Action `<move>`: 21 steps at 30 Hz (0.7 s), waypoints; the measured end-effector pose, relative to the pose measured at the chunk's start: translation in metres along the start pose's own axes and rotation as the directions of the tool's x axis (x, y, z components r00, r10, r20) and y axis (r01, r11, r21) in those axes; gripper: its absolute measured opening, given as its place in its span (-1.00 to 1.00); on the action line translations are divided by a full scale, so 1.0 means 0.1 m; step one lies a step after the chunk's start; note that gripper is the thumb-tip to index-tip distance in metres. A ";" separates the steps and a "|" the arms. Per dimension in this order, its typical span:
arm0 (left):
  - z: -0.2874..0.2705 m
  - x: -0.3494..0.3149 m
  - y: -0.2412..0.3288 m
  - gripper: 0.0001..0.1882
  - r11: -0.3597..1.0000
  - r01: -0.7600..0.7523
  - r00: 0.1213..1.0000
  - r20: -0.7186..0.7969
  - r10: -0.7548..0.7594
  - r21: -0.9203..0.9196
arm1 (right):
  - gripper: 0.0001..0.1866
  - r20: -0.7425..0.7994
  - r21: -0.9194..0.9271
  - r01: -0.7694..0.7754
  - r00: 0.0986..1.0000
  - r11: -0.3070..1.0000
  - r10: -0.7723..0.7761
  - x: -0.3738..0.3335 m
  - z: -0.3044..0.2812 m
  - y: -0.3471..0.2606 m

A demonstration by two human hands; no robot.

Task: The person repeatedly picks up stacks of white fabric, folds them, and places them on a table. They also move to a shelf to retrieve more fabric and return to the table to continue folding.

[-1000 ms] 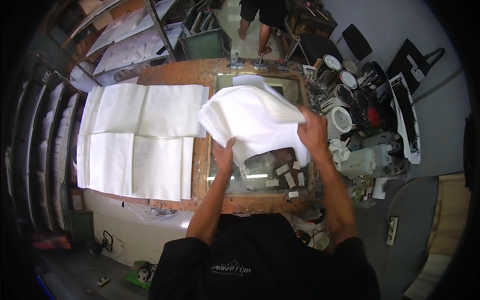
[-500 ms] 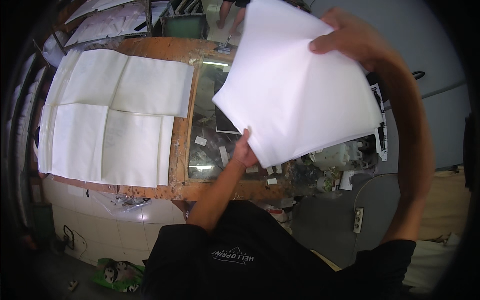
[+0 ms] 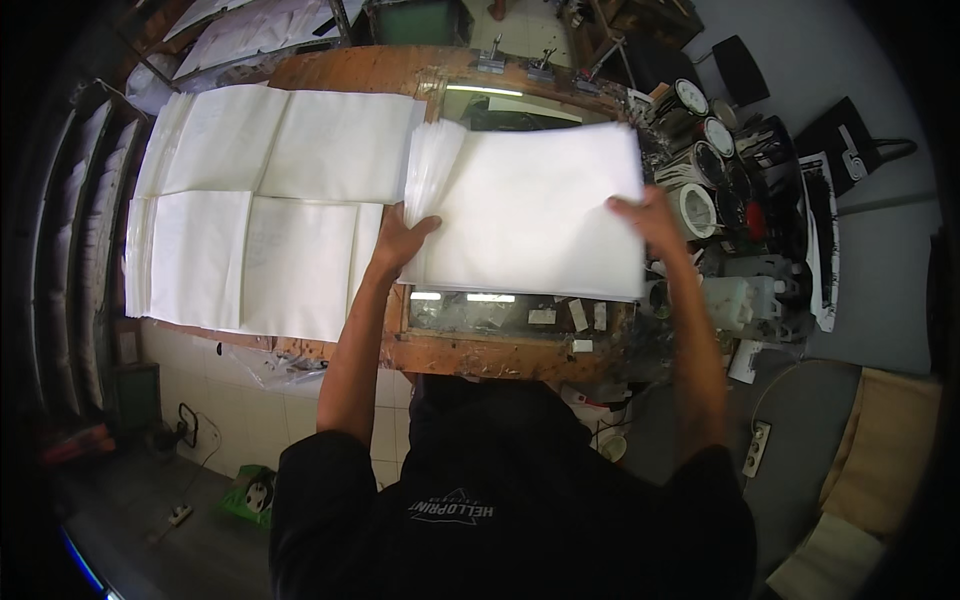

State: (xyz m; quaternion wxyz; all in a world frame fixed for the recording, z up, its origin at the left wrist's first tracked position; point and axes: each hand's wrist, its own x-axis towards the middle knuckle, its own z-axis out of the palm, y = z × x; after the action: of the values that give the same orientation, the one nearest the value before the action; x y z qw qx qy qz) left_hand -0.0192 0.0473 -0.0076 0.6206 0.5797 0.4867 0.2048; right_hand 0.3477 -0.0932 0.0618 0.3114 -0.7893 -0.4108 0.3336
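Both my hands grip a stack of thin white sheets (image 3: 535, 215), held low over the glass panel (image 3: 460, 312) of the wooden table. The frames do not show whether the sheets are paper or cloth. My left hand (image 3: 405, 240) clasps the stack's left edge, thumb on top, where the sheets are fanned and bunched. At the right edge, my right hand (image 3: 652, 222) pinches it with the thumb on top; its fingers are partly hidden beneath. To the left, overlapping piles of similar white sheets (image 3: 300, 265) lie in two rows on the wooden table (image 3: 470, 357).
Open paint tubs (image 3: 697, 210) crowd the table's right end, near translucent jugs (image 3: 735, 302). Metal clamps (image 3: 492, 60) line the far edge. Small pale pieces (image 3: 578, 315) lie on the glass. A rack (image 3: 85, 240) stands at the left, and a power strip (image 3: 757, 448) lies lower right.
The stack has come down from a raised, tilted position to lie nearly level above the glass. My right hand has lowered; my left has shifted to the stack's left edge. The view has shifted too.
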 end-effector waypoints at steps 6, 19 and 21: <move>0.21 0.14 -0.52 -0.04 0.862 0.084 0.942 -0.323 0.095 0.500 | -0.55 -0.349 -0.277 -0.085 0.937 0.957 -0.017 0.16 1.27 0.67; 0.53 -0.45 0.14 0.08 0.824 -0.359 0.659 -0.506 0.557 0.439 | -0.68 -0.686 0.332 0.339 0.728 0.880 -0.022 -0.68 1.00 -0.16; 0.51 -0.31 -0.21 0.17 0.840 -0.421 0.700 -0.466 0.541 0.343 | -0.64 -0.693 0.280 0.315 0.720 0.907 -0.036 -0.65 1.09 -0.07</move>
State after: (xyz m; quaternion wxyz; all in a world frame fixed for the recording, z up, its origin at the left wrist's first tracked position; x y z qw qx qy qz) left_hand 0.0033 -0.0093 -0.0227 0.3148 0.6661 0.4916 0.4642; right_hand 0.2313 -0.1221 0.0211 0.6157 -0.7366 -0.2718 0.0663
